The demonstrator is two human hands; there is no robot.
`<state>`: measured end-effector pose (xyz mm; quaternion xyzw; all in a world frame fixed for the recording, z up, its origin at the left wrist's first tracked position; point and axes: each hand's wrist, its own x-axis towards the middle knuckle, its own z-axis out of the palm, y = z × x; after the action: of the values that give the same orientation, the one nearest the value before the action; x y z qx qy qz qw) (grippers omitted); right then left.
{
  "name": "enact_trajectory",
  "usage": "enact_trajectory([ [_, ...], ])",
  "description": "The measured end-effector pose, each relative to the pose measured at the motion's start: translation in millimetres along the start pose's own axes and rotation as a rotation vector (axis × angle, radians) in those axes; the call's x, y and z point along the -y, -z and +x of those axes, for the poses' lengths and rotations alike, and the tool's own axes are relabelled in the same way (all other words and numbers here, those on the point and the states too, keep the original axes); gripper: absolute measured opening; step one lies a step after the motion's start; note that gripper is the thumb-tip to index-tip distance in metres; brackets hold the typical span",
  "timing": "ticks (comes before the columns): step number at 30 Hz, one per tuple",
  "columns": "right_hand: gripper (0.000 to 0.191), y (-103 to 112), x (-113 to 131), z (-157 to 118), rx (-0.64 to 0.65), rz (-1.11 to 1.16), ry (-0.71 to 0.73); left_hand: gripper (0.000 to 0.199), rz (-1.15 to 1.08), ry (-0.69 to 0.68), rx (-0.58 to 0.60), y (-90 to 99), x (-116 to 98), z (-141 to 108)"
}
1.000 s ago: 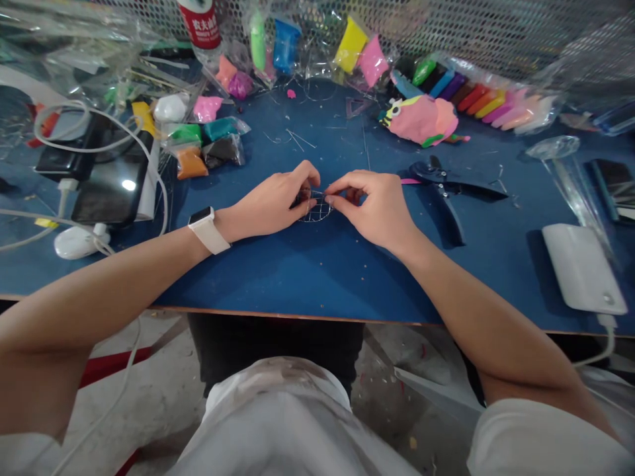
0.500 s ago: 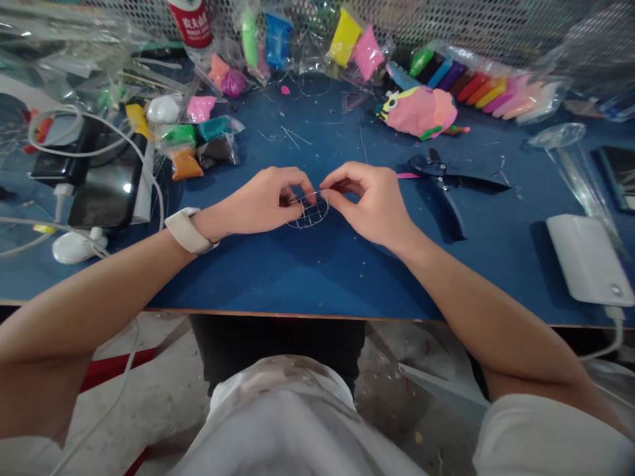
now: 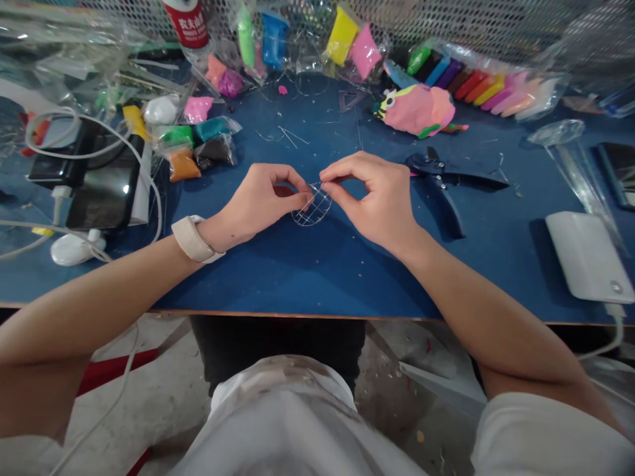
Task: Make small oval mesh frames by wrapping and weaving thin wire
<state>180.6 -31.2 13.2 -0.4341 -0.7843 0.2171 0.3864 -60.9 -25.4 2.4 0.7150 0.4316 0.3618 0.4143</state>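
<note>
A small round wire mesh (image 3: 313, 213) with crossing wires is held just above the blue table. My left hand (image 3: 265, 197) pinches its left edge between thumb and fingers. At its upper right rim, my right hand (image 3: 371, 192) has thumb and index fingertip pressed together on the wire. Dark-handled pliers or cutters (image 3: 440, 185) lie to the right of my right hand. Loose pieces of wire (image 3: 294, 136) rest on the table beyond both hands.
A pink clay fish (image 3: 419, 111) lies at the back, beside a row of coloured clay packs (image 3: 476, 86). Clay bags (image 3: 184, 164), a phone (image 3: 104, 195) and white cables are on the left. A white power bank (image 3: 588, 256) sits at the right.
The wire mesh has turned between my hands, its grid now running diagonally. My left fingers have shifted along its edge, and my right hand has risen slightly.
</note>
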Motion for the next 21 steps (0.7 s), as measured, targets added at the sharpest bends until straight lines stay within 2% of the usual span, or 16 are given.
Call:
enact_trajectory([
  [3, 0.009, -0.8, 0.6, -1.1, 0.026, -0.001, 0.049, 0.018, 0.038, -0.035, -0.034, -1.1, -0.2, -1.9],
  [6, 0.009, -0.3, 1.7, -2.0, 0.031, -0.017, 0.086, 0.010, 0.065, -0.068, -0.035, -3.4, -6.0, -4.7],
  [12, 0.013, -1.2, -12.3, -0.3, -0.032, -0.059, 0.244, 0.001, 0.144, -0.163, -0.110, -6.5, -6.6, -5.2],
  [16, 0.016, -4.5, -20.6, -0.1, -0.057, -0.066, 0.341, 0.007, 0.108, -0.199, -0.114, -9.0, -5.2, -6.2],
  [21, 0.013, -6.8, -17.6, -0.9, -0.069, -0.026, 0.306, 0.025, -0.112, -0.119, -0.073, -11.9, -11.8, -8.5],
])
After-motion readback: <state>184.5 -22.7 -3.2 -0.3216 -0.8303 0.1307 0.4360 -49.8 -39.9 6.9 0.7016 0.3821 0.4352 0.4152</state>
